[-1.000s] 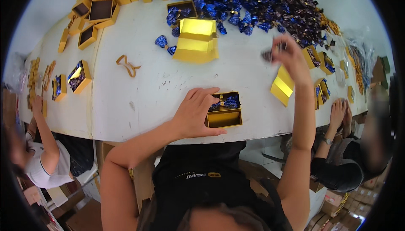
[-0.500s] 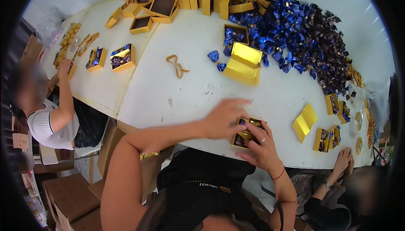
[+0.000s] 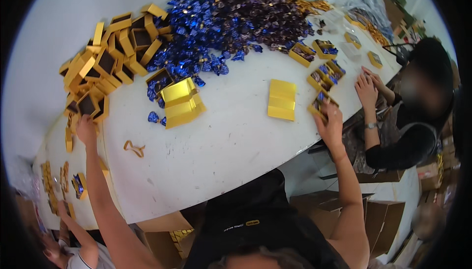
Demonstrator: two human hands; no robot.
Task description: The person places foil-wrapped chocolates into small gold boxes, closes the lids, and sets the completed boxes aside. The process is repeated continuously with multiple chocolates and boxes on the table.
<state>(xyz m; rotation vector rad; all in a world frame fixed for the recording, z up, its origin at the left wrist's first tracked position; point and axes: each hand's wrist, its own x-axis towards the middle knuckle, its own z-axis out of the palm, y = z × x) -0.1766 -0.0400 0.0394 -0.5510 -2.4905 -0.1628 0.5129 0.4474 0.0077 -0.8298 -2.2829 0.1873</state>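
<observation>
My left hand (image 3: pixel 87 130) reaches far left to the pile of gold boxes. Its closed fingers are on the near rim of an open gold box (image 3: pixel 89 105) with a dark inside. At the right, my right hand (image 3: pixel 331 125) grips a gold box filled with wrapped candies (image 3: pixel 320 100), beside other filled boxes (image 3: pixel 326 74). Between my arms lie an unfolded shiny gold sheet (image 3: pixel 282 100) and another gold sheet (image 3: pixel 184 114), which leans by an open box (image 3: pixel 160 79). A blue-wrapped candy (image 3: pixel 156 118) rests near that second sheet.
Blue candies (image 3: pixel 189 33) and dark purple candies (image 3: pixel 255 13) are heaped at the back. A gold elastic band (image 3: pixel 133 148) lies on the white table (image 3: pixel 221 156). One co-worker's hands (image 3: pixel 368 88) rest at the right edge; another's hand (image 3: pixel 63 209) works at lower left.
The view has turned right. My right hand has carried the filled box from the near edge to the group at the right. My left hand has left it and stretched to the box pile.
</observation>
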